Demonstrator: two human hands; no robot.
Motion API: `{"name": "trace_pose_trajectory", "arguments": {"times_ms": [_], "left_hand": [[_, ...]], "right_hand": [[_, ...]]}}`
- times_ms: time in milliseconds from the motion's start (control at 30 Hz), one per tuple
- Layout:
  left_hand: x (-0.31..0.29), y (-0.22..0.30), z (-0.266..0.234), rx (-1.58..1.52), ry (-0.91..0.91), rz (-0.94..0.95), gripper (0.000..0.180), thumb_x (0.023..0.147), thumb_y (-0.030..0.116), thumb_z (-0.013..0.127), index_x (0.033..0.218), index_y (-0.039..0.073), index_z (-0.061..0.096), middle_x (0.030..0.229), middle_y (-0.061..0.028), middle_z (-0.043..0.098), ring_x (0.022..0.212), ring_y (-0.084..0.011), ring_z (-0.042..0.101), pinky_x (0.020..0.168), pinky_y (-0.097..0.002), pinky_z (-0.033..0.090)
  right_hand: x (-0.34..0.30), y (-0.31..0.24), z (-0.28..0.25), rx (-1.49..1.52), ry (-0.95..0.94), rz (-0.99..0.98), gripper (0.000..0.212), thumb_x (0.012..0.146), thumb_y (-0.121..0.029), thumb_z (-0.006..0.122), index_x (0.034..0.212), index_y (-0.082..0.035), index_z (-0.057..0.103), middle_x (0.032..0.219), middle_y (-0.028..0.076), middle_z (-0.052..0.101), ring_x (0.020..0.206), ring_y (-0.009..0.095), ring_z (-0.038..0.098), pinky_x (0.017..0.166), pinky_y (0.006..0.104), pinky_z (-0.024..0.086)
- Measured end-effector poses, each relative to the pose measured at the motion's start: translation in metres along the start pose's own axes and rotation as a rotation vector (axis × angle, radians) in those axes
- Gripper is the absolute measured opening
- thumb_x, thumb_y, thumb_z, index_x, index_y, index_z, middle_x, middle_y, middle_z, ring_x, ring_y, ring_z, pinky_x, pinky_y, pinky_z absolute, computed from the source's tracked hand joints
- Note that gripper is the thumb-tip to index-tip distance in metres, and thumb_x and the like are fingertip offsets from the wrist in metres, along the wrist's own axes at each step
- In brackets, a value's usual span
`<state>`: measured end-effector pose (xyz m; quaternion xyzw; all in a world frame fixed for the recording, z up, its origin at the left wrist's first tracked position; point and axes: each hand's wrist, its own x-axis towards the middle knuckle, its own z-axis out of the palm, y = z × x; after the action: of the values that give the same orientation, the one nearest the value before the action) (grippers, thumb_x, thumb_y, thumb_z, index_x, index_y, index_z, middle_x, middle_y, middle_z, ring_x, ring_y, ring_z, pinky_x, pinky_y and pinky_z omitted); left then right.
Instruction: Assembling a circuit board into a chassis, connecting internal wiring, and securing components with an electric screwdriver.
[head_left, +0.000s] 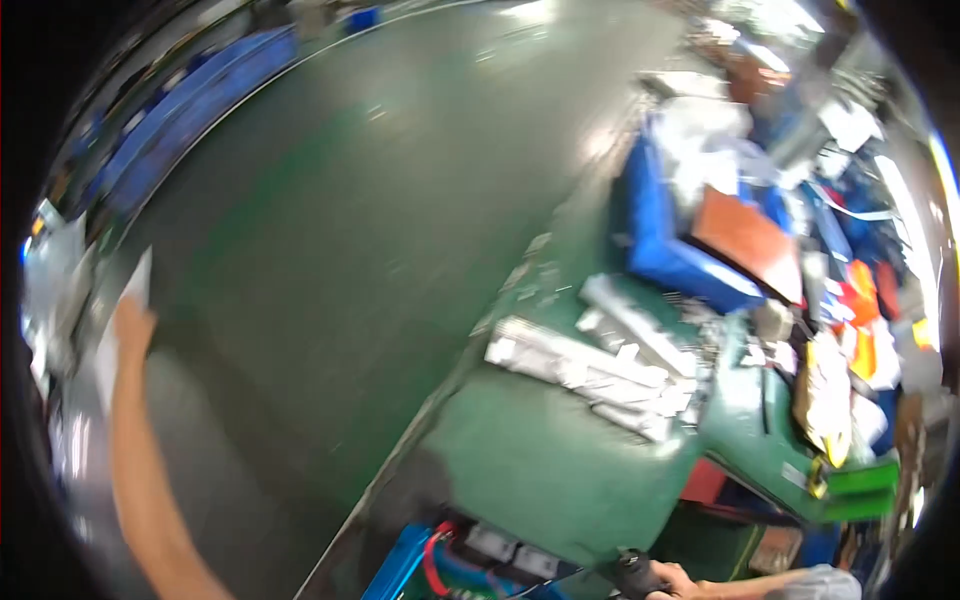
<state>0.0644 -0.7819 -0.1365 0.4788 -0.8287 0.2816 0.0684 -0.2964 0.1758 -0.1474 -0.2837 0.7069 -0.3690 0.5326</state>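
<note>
My left hand [135, 322] reaches out on the far left, its bare forearm rising from the lower edge. The fingers are closed on a thin white sheet [141, 277], which sticks out above and below the hand; blur hides its exact kind. At the lower right edge, my right hand [675, 580] is wrapped round a black cylindrical object [634, 573], partly cut off by the picture's edge. A grey sleeve [830, 580] shows farther along that arm. Left of the black object stands a blue-framed unit [400, 562] with a red curved tube [434, 550] and dark parts.
Long white parts [580, 375] lie in a pile on the green surface. Behind them stands a blue bin [650, 225] with white bags and a brown board [745, 238]. A green crate [862, 490] is at right. Blue containers [200, 110] line the far left.
</note>
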Motion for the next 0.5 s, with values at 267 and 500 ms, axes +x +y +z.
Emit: {"name": "trace_pose_trajectory", "arguments": {"times_ms": [267, 500], "left_hand": [[-0.006, -0.011, -0.012, -0.421, -0.030, -0.220, 0.053, 0.085, 0.007, 0.063, 0.137, -0.001, 0.053, 0.136, -0.0236, 0.056, 0.127, -0.0388, 0.052, 0.109, -0.0425, 0.040], [-0.070, 0.173, -0.312, -0.967, 0.028, 0.201, 0.027, 0.086, 0.000, 0.062, 0.112, -0.008, 0.065, 0.104, -0.0175, 0.070, 0.098, -0.0238, 0.066, 0.089, -0.0337, 0.049]], "right_hand": [[0.005, -0.058, 0.012, 0.009, 0.087, -0.039, 0.042, 0.089, -0.041, 0.062, 0.109, -0.005, 0.056, 0.086, 0.014, 0.058, 0.076, 0.028, 0.055, 0.070, 0.0422, 0.046], [-0.002, -0.054, 0.002, 0.182, 0.005, 0.004, 0.029, 0.101, -0.033, 0.059, 0.108, -0.005, 0.054, 0.085, 0.002, 0.062, 0.078, 0.009, 0.057, 0.072, 0.0283, 0.048]]}}
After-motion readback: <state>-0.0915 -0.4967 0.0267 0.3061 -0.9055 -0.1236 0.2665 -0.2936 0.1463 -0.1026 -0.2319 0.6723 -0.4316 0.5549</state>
